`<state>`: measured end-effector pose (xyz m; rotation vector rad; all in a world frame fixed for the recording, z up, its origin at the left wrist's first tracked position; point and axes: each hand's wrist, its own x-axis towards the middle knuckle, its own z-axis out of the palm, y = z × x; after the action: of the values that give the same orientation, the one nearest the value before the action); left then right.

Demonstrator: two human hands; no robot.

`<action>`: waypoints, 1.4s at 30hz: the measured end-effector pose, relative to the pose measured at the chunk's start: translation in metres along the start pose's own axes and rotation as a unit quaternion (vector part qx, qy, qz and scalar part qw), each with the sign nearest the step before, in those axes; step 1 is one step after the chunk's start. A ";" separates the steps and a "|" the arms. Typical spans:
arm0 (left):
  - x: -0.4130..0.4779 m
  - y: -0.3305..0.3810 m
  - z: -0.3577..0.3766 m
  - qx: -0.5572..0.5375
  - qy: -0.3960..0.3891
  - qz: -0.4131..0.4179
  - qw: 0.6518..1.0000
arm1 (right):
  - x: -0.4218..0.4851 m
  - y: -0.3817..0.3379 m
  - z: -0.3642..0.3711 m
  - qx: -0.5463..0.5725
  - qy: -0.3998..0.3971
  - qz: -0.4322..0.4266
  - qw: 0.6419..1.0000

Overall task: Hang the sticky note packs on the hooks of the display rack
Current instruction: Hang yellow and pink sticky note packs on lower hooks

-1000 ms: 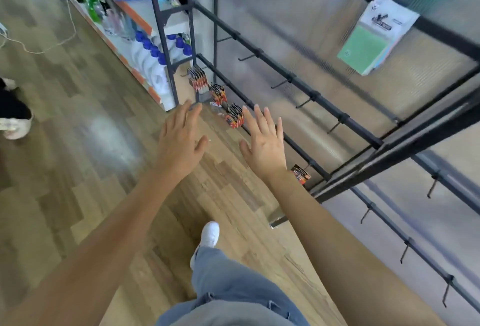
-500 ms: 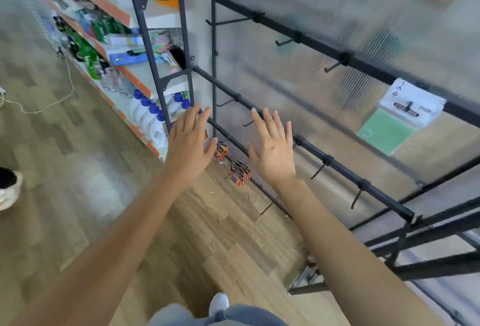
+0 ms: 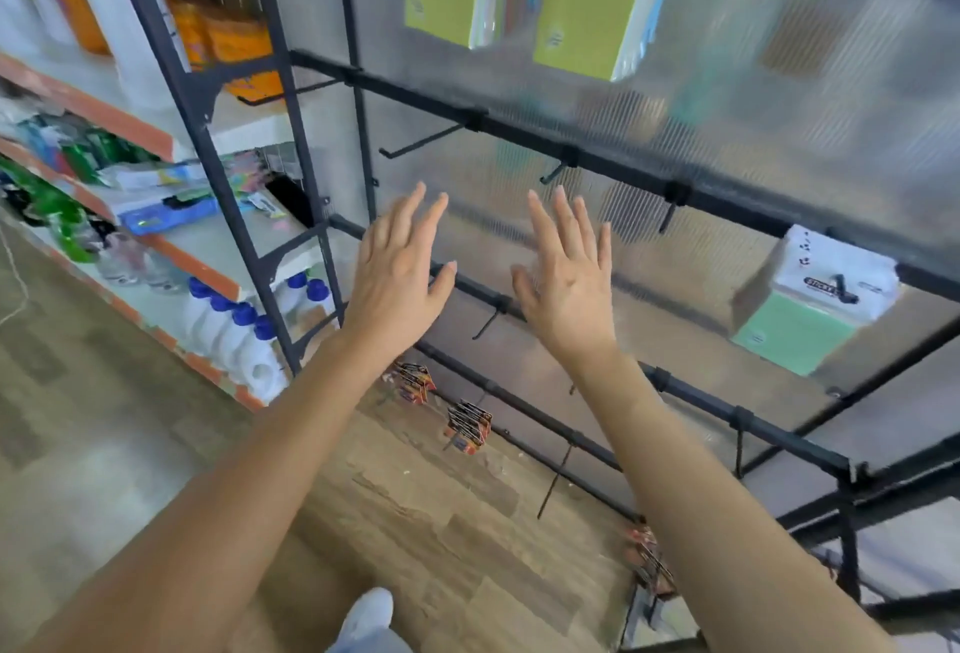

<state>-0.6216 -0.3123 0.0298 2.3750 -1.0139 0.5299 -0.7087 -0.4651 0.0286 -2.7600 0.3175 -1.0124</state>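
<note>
Before the display rack (image 3: 675,195), left hand (image 3: 397,283) and right hand (image 3: 569,288) spread flat, empty, 1 green sticky note pack (image 3: 810,309) hung right.

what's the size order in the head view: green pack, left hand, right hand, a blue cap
1. green pack, narrowly
2. left hand and right hand: they look alike, so tied
3. blue cap, by far the smallest

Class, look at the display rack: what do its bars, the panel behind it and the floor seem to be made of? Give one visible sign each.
Rack bars: probably metal, matt black coat; thin, straight, with clamped-on hooks.
Panel: likely translucent ribbed plastic; blurred colours show through fine lines.
Floor: wood-look planks, perhaps laminate; grain, plank joints, slight sheen.
</note>
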 end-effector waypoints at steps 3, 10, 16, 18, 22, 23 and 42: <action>0.041 -0.019 -0.008 -0.012 0.013 0.041 0.999 | 0.035 -0.007 0.003 -0.021 0.047 0.014 0.999; 0.148 -0.053 -0.037 -0.064 0.104 0.135 0.983 | 0.118 -0.013 -0.017 -0.079 0.151 0.063 0.983; 0.223 -0.059 -0.061 -0.075 0.138 0.133 0.979 | 0.172 -0.006 -0.048 -0.169 0.175 0.121 0.962; 0.243 -0.061 -0.066 -0.071 0.146 0.132 0.978 | 0.186 -0.005 -0.058 -0.198 0.180 0.126 0.955; 0.270 -0.059 -0.074 -0.090 0.162 0.162 0.969 | 0.206 -0.002 -0.077 -0.258 0.184 0.133 0.939; 0.273 -0.059 -0.075 -0.093 0.169 0.174 0.966 | 0.210 -0.002 -0.080 -0.278 0.183 0.128 0.934; 0.274 -0.062 -0.111 -0.122 0.130 0.239 0.955 | 0.214 -0.022 -0.109 -0.270 0.209 0.096 0.935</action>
<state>-0.4146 -0.3621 0.2447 1.7845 -1.4408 0.8131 -0.6174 -0.5108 0.2467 -2.8378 1.0507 -1.6599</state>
